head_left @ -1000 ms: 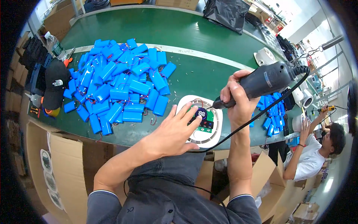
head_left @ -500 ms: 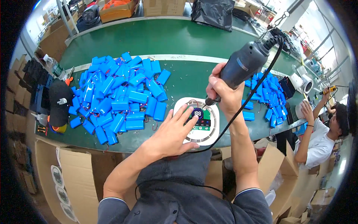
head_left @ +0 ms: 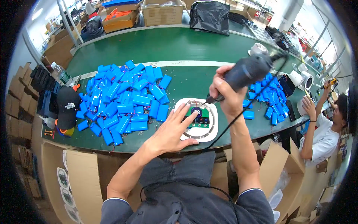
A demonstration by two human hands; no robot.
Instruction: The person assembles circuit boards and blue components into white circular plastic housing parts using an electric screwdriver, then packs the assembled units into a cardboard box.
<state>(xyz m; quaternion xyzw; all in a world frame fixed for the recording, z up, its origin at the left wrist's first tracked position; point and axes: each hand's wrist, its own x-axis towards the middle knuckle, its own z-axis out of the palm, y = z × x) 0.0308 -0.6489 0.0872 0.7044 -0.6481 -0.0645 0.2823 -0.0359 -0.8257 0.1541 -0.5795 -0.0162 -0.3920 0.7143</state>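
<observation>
My right hand (head_left: 226, 94) grips a dark grey electric screwdriver (head_left: 247, 71), tilted, with its bit pointing down-left at a green circuit board (head_left: 198, 116) inside a round white housing (head_left: 207, 130) on the green bench. A black cord runs from the tool down past my right forearm. My left hand (head_left: 172, 131) lies flat with fingers spread on the housing's left side, fingertips touching the board. Left of the housing lies a large heap of blue battery packs (head_left: 123, 98).
A smaller pile of blue battery packs (head_left: 269, 100) lies right of the tool. A black cap (head_left: 68, 106) sits at the bench's left end. Another person (head_left: 323, 127) works at the right. Cardboard boxes (head_left: 161, 13) and a black bag (head_left: 210, 15) stand at the back.
My right hand has swung the screwdriver body up and to the right, keeping the bit at the board. My left hand stays on the housing.
</observation>
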